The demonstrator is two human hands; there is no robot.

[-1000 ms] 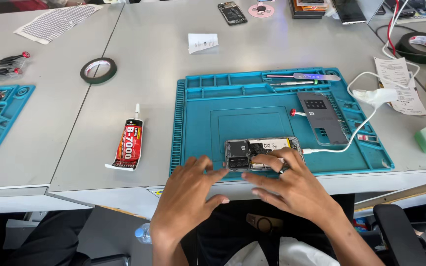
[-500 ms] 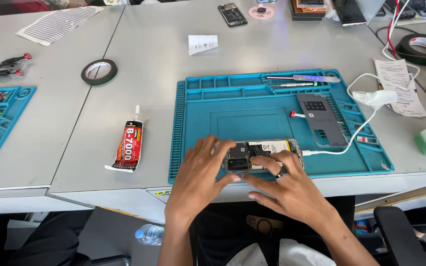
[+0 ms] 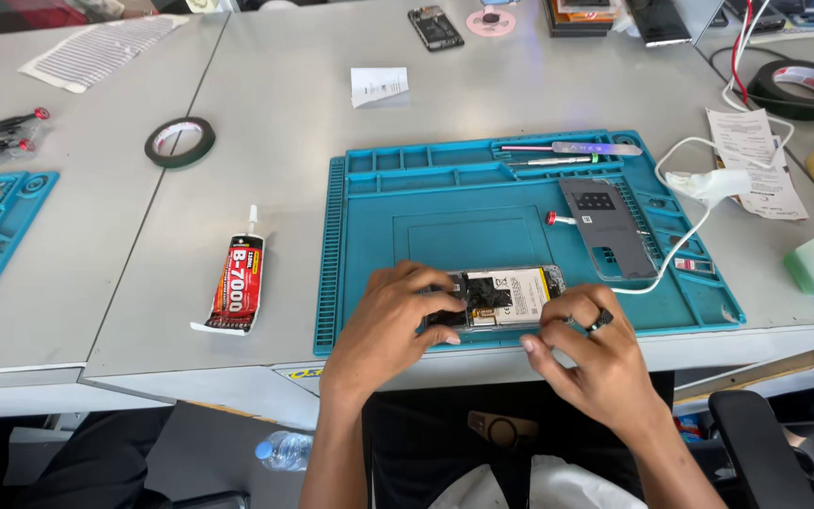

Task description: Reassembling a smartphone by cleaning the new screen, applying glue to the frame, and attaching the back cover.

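Phone (image 3: 506,298), opened, back cover off, lies flat at the near edge of the teal work mat (image 3: 369,245), long axis left to right, battery and camera block exposed. Left hand (image 3: 388,325) rests over the phone's left end, fingers curled and pressed onto the camera end, steadying it. Right hand (image 3: 595,363) sits at the phone's right end, thumb and forefinger drawn together in a pinch at the edge near the battery; whether anything small is held between them cannot be told. A ring shows on this hand. Grey back cover (image 3: 607,226) lies apart on the mat's right half, a white cable (image 3: 699,212) looping past it. Metal pry tool (image 3: 581,148) and a slim driver sit in the mat's top tray. Off the mat on the counter (image 3: 284,104): glue tube (image 3: 236,283) to the left, tape roll (image 3: 180,141) further back. Judgement: internal work at the battery end is in hand, phone braced. Next move calls for a firm left-hand hold and a fine, light pinch from the right, avoiding flex damage.
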